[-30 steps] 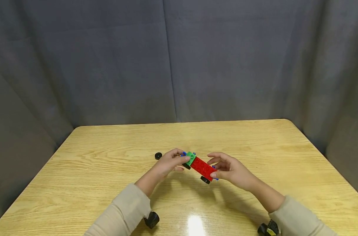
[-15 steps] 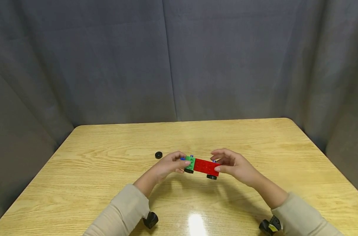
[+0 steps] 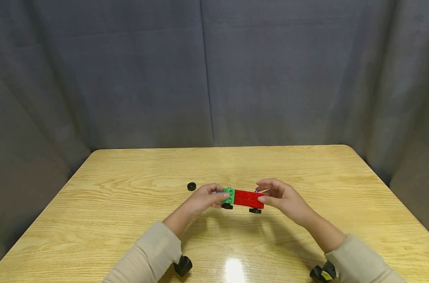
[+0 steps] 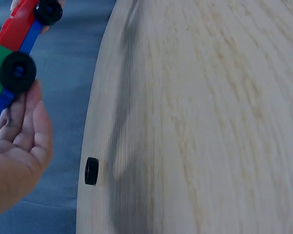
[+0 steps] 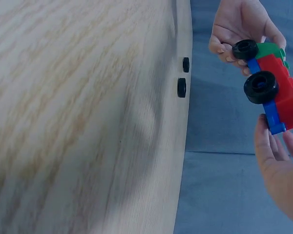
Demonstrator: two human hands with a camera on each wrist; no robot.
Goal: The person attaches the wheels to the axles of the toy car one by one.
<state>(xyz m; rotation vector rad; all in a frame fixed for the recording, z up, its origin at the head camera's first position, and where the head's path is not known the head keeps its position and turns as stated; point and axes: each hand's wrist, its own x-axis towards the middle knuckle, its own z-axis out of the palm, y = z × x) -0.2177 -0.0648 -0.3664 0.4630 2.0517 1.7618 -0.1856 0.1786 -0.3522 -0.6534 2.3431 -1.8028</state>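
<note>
A toy car made of building bricks is held up over the table between both hands. It has a red brick [image 3: 249, 199], a green brick [image 3: 229, 195] and a blue base [image 5: 272, 116]. Two black wheels, such as the red end's wheel [image 5: 261, 87], sit on the side nearest me; blue axle ends poke out bare on the far side. My left hand [image 3: 203, 199] pinches the green end, thumb on top and fingers beneath. At the red end my right hand [image 3: 284, 201] grips with its thumb over the brick and fingers behind and below.
On the wooden table [image 3: 129, 220] a loose black wheel [image 3: 191, 186] lies beyond the left hand. The right wrist view has two loose wheels, the nearer wheel [image 5: 181, 87] and the farther wheel [image 5: 185, 64]. A grey curtain [image 3: 147, 78] hangs behind the table.
The car has turned from a slant to nearly straight across, its red end swinging away from me and slightly right. Both hands keep their hold on it.
</note>
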